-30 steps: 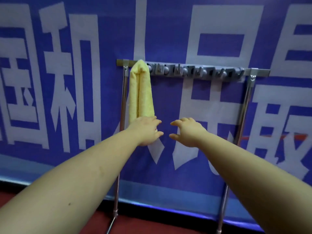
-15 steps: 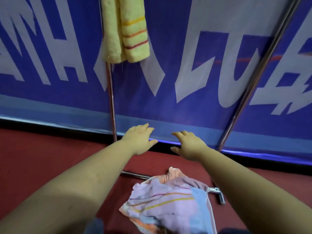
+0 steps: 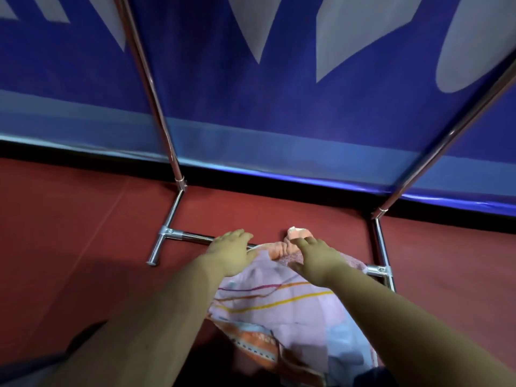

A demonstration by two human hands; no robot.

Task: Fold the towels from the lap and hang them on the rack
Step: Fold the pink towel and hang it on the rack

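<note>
While both hands hover open, left hand point(image 3: 230, 254) and right hand point(image 3: 314, 258) sit just above the striped towel point(image 3: 279, 311), rack base bar point(image 3: 192, 236) beyond the fingertips.

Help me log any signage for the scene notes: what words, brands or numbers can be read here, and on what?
None can be read whole.
Blue banner: only the cut-off bottoms of large pale characters show; unreadable.
Striped towel: coloured stripes and a blurred printed band; no legible text.
Rack: no label visible.

Pale lilac towel point(image 3: 279, 308) on the lap, striped yellow, orange and magenta, with an orange and light-blue border. Chrome rack point(image 3: 167, 135), red floor point(image 3: 69, 233), blue banner point(image 3: 279, 93) lettered white.
</note>
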